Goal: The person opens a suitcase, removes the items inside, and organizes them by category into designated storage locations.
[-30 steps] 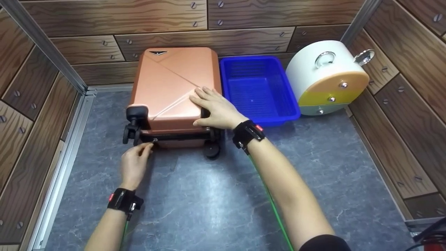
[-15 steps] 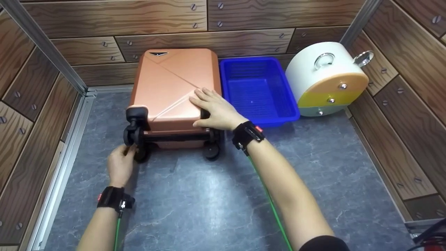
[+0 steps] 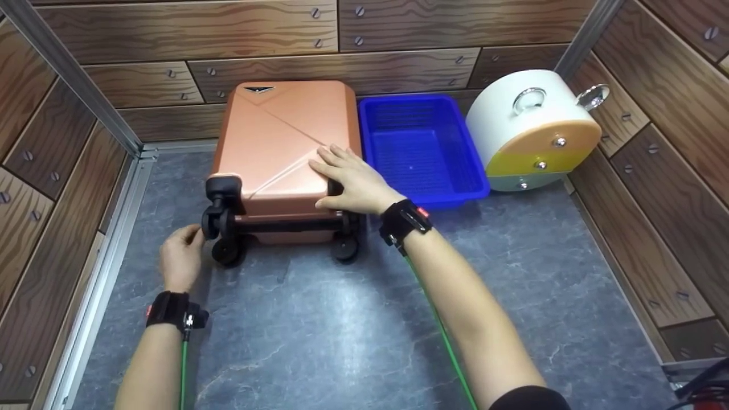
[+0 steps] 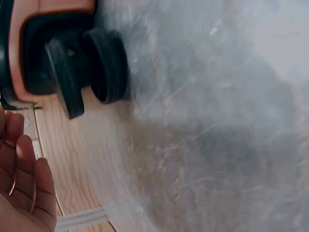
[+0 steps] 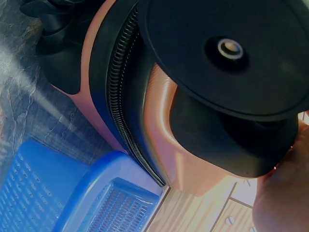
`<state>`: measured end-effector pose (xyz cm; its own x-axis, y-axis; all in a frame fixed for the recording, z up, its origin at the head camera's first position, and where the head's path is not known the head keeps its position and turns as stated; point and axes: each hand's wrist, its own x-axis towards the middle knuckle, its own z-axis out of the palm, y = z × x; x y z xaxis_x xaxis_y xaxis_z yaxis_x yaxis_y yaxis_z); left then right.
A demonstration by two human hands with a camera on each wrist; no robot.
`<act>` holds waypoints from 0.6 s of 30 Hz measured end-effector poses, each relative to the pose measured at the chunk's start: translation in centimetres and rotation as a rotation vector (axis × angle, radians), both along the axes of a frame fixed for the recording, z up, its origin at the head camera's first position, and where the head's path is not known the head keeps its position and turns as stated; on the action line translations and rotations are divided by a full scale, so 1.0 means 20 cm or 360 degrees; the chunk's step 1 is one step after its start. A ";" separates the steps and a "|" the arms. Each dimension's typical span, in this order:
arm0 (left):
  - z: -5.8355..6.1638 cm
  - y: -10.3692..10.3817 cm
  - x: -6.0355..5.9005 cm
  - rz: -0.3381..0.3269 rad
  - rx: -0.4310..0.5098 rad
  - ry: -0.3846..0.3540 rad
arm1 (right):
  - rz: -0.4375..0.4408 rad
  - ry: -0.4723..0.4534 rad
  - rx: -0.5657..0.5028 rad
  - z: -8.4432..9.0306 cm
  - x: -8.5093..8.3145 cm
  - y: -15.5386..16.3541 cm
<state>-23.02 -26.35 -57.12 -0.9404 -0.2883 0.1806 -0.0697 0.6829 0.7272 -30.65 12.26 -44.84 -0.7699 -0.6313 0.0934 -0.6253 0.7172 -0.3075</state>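
the rose-gold suitcase (image 3: 282,151) lies flat on the grey surface (image 3: 353,324) against the wooden back wall, wheels toward the person, blue basket (image 3: 424,148) just beside it. right hand (image 3: 350,179) presses flat on the near right corner of the shell, grip released with straight fingers, while the left hand (image 3: 181,257) hovers by the near left wheel (image 3: 226,250), fingers loosely curled and grasping nothing. to do this well, i'd judge, press straight down so the case can't roll while the left hand works low at that corner.
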 end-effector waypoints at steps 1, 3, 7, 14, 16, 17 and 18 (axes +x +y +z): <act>0.01 -0.01 -0.01 -0.0004 -0.0002 -0.0017 | 0.0000 0.0002 0.0000 0.00 0.00 0.00; 0.02 -0.03 -0.04 -0.0029 0.0002 -0.0050 | -0.0001 0.0006 -0.0001 0.00 0.00 0.00; 0.06 -0.05 -0.10 -0.0096 0.0006 -0.0125 | -0.0002 0.0012 -0.0003 0.00 0.00 0.00; 0.12 -0.07 -0.21 -0.0155 0.0001 -0.0210 | 0.0001 0.0005 -0.0002 -0.01 0.00 0.01; 0.13 -0.07 -0.24 -0.0154 0.0002 -0.0232 | 0.0001 0.0012 0.0001 -0.02 0.00 0.01; 0.13 -0.08 -0.26 -0.0156 0.0007 -0.0244 | 0.0000 0.0012 0.0003 -0.02 0.00 0.00; 0.14 -0.08 -0.27 -0.0157 0.0011 -0.0257 | 0.0001 0.0011 0.0004 -0.02 0.00 0.00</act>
